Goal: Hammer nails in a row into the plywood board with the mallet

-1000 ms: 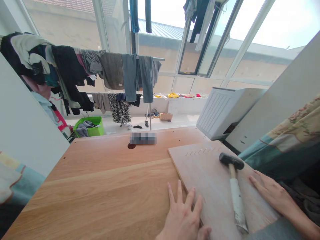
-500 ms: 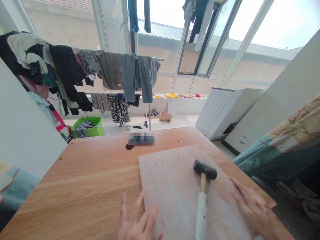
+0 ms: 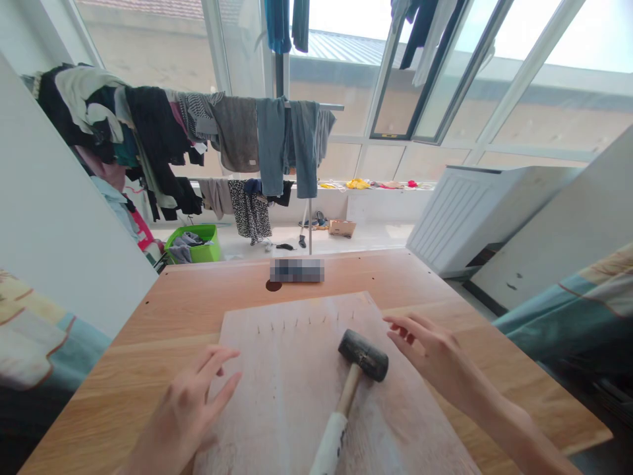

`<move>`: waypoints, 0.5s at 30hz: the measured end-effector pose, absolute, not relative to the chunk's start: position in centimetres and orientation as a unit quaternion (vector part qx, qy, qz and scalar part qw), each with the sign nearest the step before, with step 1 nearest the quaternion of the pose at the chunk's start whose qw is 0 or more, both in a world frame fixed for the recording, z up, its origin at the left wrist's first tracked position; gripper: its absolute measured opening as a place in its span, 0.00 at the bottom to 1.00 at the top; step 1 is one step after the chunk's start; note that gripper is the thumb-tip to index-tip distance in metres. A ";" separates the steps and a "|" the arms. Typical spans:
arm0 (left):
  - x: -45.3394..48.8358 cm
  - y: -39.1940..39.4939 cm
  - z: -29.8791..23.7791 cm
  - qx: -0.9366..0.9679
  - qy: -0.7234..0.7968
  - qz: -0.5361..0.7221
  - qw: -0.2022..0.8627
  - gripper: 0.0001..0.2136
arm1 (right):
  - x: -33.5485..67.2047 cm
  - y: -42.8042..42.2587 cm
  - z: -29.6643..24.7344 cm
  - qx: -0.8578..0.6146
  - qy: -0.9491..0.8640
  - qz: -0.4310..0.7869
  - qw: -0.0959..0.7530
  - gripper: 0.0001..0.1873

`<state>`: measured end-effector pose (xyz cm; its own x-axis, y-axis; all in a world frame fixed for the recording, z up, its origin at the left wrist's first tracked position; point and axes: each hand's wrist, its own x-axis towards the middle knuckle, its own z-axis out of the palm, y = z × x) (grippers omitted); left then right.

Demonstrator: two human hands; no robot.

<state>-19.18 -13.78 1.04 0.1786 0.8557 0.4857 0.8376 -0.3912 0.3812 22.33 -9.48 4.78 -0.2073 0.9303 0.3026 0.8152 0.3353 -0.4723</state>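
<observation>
A pale wooden board (image 3: pixel 287 382) lies on the wood-grain table. Several thin nails (image 3: pixel 309 321) stand in a row near its far edge. On the board rests a mallet (image 3: pixel 363 356) with a black head and a white-wrapped handle, lying slanted and held by neither hand. My left hand (image 3: pixel 190 402) is over the board's left edge, thumb and fingers apart, with nothing in it. At the right edge is my right hand (image 3: pixel 425 343), fingers stretched toward the board's far right corner and holding nothing; whether it touches the edge I cannot tell.
The wood-grain table (image 3: pixel 128 369) has a round dark hole (image 3: pixel 273 285) beside a blurred box-shaped object (image 3: pixel 297 270). Beyond its far edge stand a green basket (image 3: pixel 198 244) with clothes and a rack of hanging laundry (image 3: pixel 271 145). A white ribbed cabinet (image 3: pixel 459 211) is at the right.
The board has shifted left and turned straighter on the table, carrying the mallet with it. Both hands have moved farther forward along its sides. The camera view has swung slightly left.
</observation>
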 end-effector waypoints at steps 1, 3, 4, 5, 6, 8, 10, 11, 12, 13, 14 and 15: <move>-18.7 -12.4 1.5 0.753 0.565 0.335 0.039 0.11 | 21.4 -7.9 5.3 -0.546 -0.787 0.114 0.265 0.15; -17.8 -9.9 1.8 0.741 0.568 0.345 0.095 0.13 | 19.9 -5.2 5.8 -0.511 -0.819 0.138 0.220 0.15; -17.5 -8.9 1.8 0.739 0.565 0.345 0.125 0.13 | 19.3 -4.2 5.9 -0.498 -0.830 0.145 0.204 0.14; -17.3 -8.1 1.7 0.740 0.558 0.343 0.154 0.14 | 18.8 -3.3 5.9 -0.488 -0.839 0.149 0.191 0.13; -17.1 -7.5 1.6 0.740 0.551 0.341 0.181 0.13 | 18.4 -2.7 5.8 -0.480 -0.845 0.151 0.180 0.12; -17.0 -6.7 1.3 0.735 0.542 0.344 0.216 0.11 | 17.8 -2.0 5.8 -0.472 -0.853 0.146 0.169 0.12; -16.9 -6.5 1.1 0.723 0.544 0.363 0.224 0.10 | 17.4 -1.9 6.0 -0.469 -0.856 0.139 0.168 0.13; -16.9 -6.4 1.2 0.713 0.549 0.378 0.218 0.09 | 17.2 -1.9 6.1 -0.468 -0.856 0.137 0.169 0.13; -16.7 -6.4 1.2 0.704 0.555 0.391 0.210 0.10 | 17.0 -2.0 6.2 -0.466 -0.858 0.138 0.169 0.13; -16.5 -6.3 1.3 0.698 0.557 0.400 0.205 0.10 | 16.7 -2.0 6.4 -0.462 -0.860 0.141 0.167 0.13; -16.3 -6.2 1.4 0.698 0.556 0.403 0.204 0.10 | 16.5 -2.0 6.4 -0.457 -0.863 0.145 0.162 0.12; -16.1 -6.1 1.4 0.702 0.550 0.401 0.208 0.09 | 16.2 -1.9 6.5 -0.454 -0.865 0.149 0.156 0.12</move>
